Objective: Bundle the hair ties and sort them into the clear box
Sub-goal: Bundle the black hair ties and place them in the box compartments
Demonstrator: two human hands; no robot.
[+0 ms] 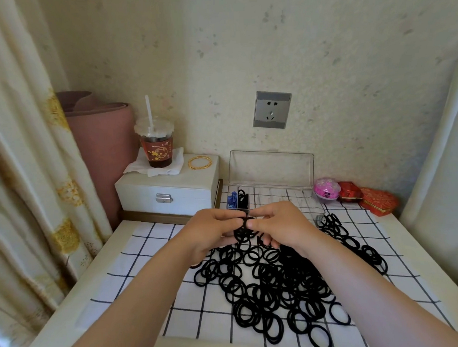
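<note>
Now we have a small bunch of black hair ties [244, 232] pinched between both hands, held over the far edge of the loose pile [278, 283] that sprawls across the checked cloth [147, 254] on the tabletop [101, 268]. Our left hand [211, 231] grips the bunch from its side with curled fingers [229, 222]. Our right hand [279, 226] pinches it from the other side, thumb and forefinger closed on the loops. Both sets of fingers are narrow, wrapped on the ties, not spread.

To do this step well, we judge that the loops should be squared up first, so they lie stacked as one ring and none dangles loose. Then one hand should hold the stack firm while the other stretches a single tie and winds it round the middle, snug enough that nothing slips out. These bands are springy and will likely snap back if we let go too soon, scattering into the pile below.

Just beyond our hands the clear box [275, 196] stands with its lid [270, 168] raised upright. One compartment near its left end already holds a black bundle [243, 198], beside something blue [232, 200]; the finished bundle has only a short way forward.
</note>
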